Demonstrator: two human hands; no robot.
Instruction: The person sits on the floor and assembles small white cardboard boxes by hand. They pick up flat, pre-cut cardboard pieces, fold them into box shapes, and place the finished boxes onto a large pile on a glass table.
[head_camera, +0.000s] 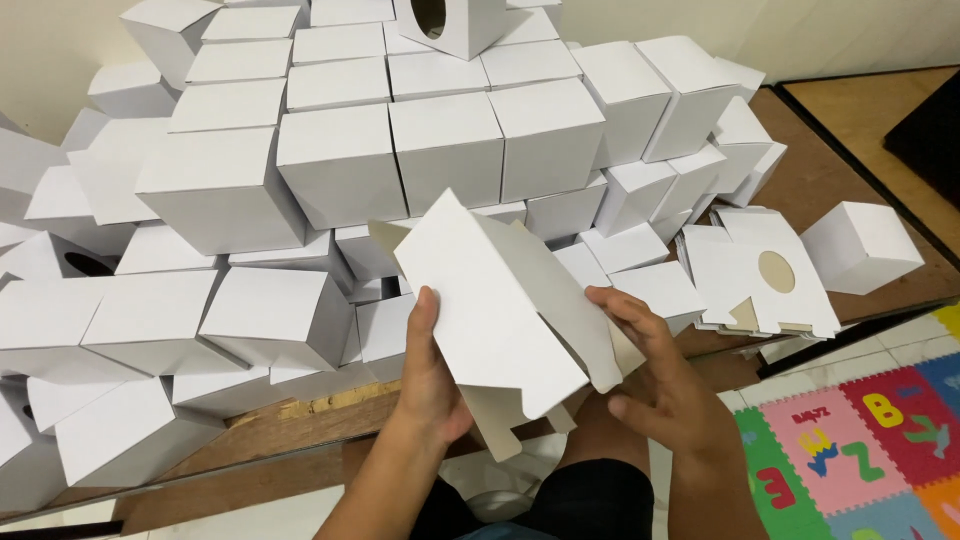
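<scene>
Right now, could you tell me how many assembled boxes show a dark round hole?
2: the top box crowning the pile, and the left box at its left side. Others may face away.

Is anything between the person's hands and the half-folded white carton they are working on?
Nothing visible. The left hand and right hand both grip the half-folded white carton directly, in open space in front of the pile of finished white boxes.

The box pile (340, 160) runs past the left and top edges.
</scene>
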